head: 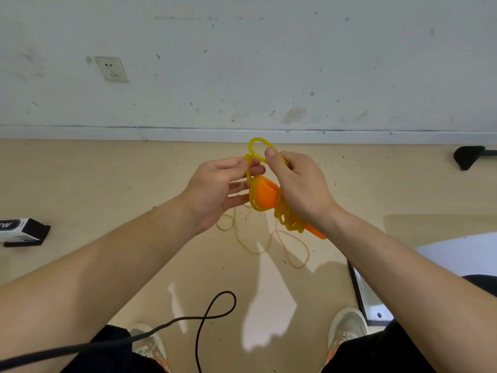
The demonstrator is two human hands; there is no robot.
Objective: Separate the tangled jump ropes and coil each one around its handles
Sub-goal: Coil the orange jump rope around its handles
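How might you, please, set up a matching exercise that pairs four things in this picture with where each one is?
Things:
1. yellow rope
2. socket
3. black cable
4. box

Places:
A. on the wall
B. wound round the handles
C. on the floor, far left
D. looping between the shoes

Pairs: 1-B, 2-A, 3-D, 4-C
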